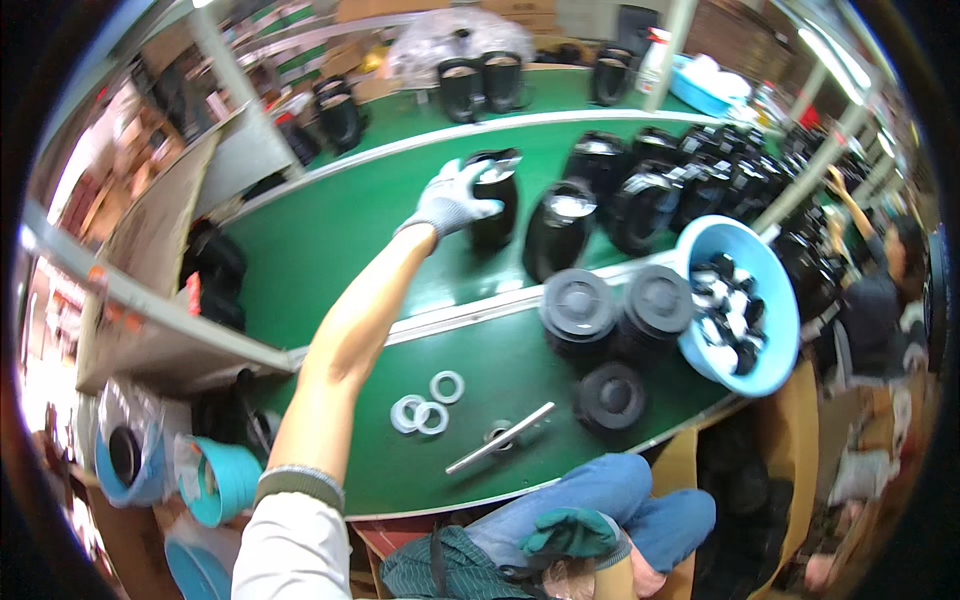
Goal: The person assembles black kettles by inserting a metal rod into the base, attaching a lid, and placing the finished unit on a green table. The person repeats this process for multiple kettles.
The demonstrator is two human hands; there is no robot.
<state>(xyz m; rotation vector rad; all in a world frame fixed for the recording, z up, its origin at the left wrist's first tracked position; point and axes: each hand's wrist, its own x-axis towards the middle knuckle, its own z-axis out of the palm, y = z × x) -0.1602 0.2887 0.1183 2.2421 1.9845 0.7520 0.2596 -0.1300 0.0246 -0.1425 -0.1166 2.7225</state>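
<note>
My left hand, in a pale knit glove, reaches far over the green bench and grips the upper side of a glossy black housing, thumb in front. A second glossy black housing stands upright just to its right. My right hand, in a dark green glove, is low over my jeans-clad lap; its fingers are too unclear to read. On the near bench lie several pale grey rings and a metal rod with a round piece under its middle. Ribbed black round caps stand to their right.
A light blue basin of small black and white parts sits at the right bench edge. Many black housings crowd the back right. A pale rail divides the bench. Blue buckets stand at left. Another person works far right.
</note>
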